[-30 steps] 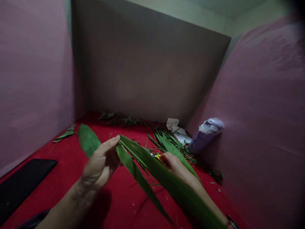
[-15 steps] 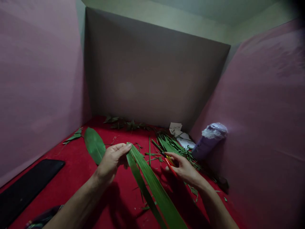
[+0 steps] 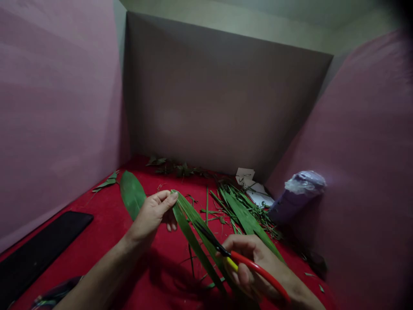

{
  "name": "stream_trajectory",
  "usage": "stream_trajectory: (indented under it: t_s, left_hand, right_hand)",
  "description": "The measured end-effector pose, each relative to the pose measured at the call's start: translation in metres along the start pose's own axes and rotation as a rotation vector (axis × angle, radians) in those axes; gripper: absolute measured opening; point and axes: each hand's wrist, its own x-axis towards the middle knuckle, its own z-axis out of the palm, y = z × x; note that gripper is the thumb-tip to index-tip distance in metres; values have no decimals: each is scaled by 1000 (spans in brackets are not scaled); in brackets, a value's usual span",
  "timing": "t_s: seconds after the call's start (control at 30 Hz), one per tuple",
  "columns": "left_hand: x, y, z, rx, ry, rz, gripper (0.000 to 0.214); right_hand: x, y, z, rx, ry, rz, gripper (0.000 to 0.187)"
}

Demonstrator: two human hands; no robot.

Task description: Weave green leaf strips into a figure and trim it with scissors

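My left hand (image 3: pixel 155 215) pinches the tip of a long green leaf (image 3: pixel 190 228) that runs toward me over the red table (image 3: pixel 97 232). My right hand (image 3: pixel 254 271) is closed around red and yellow handled scissors (image 3: pixel 245 262). Their dark blades lie on the leaf near its middle. A broad single leaf (image 3: pixel 132 193) lies flat just left of my left hand.
A pile of cut green strips (image 3: pixel 241 206) lies to the right, with white paper (image 3: pixel 254 189) behind it. A purple container (image 3: pixel 297 193) with a plastic-wrapped top leans at the right wall. A black flat object (image 3: pixel 41 245) sits at the left. Leaf scraps (image 3: pixel 174 165) line the back wall.
My right hand has lifted the scissors from the table and drawn them toward me, onto the long leaf. My left hand has kept hold of the leaf tip.
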Motion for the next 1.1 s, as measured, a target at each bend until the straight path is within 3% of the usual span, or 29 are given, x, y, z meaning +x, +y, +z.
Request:
stream_trajectory:
  t_s: [0.17,0.5,0.73,1.1]
  left_hand:
    - [1,-2,1,-2,-19,-12,31]
    - [-1,0,0,-8,26,19,29]
    - [-4,2,4,-35,37,5,30]
    - [-7,1,9,-60,-26,-63,32]
  right_hand:
    - [11,2,3,1,-33,43,35]
    - [14,0,2,47,-29,68,48]
    - [15,3,10,-17,67,14,42]
    - [17,12,8,-1,13,-8,39]
